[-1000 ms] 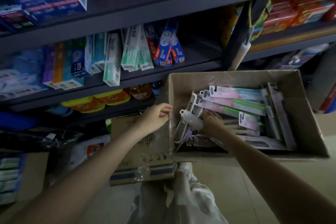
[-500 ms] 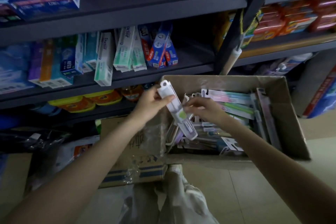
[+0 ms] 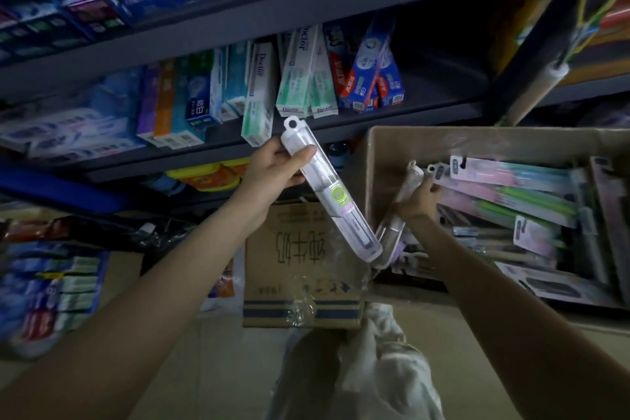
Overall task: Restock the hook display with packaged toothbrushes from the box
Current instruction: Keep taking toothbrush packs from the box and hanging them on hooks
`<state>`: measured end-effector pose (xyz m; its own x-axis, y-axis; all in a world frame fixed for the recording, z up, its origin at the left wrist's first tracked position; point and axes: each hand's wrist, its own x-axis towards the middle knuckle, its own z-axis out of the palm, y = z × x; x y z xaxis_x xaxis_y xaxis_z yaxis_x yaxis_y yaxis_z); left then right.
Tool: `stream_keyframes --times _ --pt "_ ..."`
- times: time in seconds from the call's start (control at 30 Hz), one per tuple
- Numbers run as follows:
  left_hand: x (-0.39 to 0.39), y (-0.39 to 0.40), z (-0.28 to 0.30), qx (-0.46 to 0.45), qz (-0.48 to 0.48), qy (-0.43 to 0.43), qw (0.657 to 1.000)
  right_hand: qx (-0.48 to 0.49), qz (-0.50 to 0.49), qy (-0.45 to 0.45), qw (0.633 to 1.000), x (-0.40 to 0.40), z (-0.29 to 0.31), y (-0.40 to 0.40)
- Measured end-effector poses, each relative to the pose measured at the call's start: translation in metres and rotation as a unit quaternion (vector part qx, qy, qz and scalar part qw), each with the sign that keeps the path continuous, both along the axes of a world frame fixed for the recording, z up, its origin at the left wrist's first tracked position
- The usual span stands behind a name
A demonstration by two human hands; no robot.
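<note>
My left hand [image 3: 276, 165] grips a clear packaged toothbrush [image 3: 335, 199] near its top, where a round hang hole shows. The pack slants down to the right, in front of the shelf edge and left of the box. An open cardboard box [image 3: 385, 147] at the right holds several packaged toothbrushes [image 3: 511, 187] in pink, green and grey. Over the box's left side, my right hand [image 3: 417, 196] holds a second clear toothbrush pack [image 3: 397, 215], which is blurred. No hook display is in view.
Dark metal shelves [image 3: 341, 128] carry toothpaste cartons [image 3: 300, 78] upright and leaning. A closed printed carton [image 3: 300, 269] stands on the floor below the held pack. A dark shelf upright [image 3: 531, 54] rises at the right. More packs [image 3: 58, 286] lie at the lower left.
My left hand has taken the clear pack from my right hand and lifted it up and left out of the box. My right hand has picked up a second clear pack.
</note>
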<state>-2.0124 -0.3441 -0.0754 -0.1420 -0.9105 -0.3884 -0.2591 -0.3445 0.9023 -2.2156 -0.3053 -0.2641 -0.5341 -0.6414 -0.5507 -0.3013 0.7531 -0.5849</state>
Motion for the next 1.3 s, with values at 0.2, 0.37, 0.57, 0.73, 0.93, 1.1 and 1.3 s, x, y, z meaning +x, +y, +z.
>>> stream_keyframes --times 0.2,0.37,0.57,0.73,0.93,1.1,1.3 --pt "0.001 -0.008 0.009 0.011 -0.043 0.047 0.998 -0.144 0.066 -0.229 0.960 -0.034 0.083 0.035" --pt "0.006 -0.026 0.063 -0.053 -0.093 0.086 0.991 -0.247 0.147 -0.296 0.911 -0.027 0.210 0.026" --pt "0.055 -0.054 0.175 -0.221 -0.090 0.145 0.960 -0.375 0.263 -0.228 0.859 0.028 0.356 -0.022" --pt "0.111 -0.084 0.273 -0.336 -0.018 0.182 0.924 -0.463 0.352 -0.154 0.799 0.097 0.471 -0.070" --pt "0.155 -0.101 0.359 -0.341 0.081 0.218 0.911 -0.572 0.298 -0.111 0.756 0.150 0.538 -0.119" --pt "0.181 -0.107 0.369 -0.334 0.058 0.161 0.927 -0.592 0.206 -0.084 0.775 0.162 0.551 -0.148" --pt "0.189 -0.120 0.375 -0.407 0.031 0.119 0.905 -0.672 0.150 -0.093 0.720 0.158 0.568 -0.159"
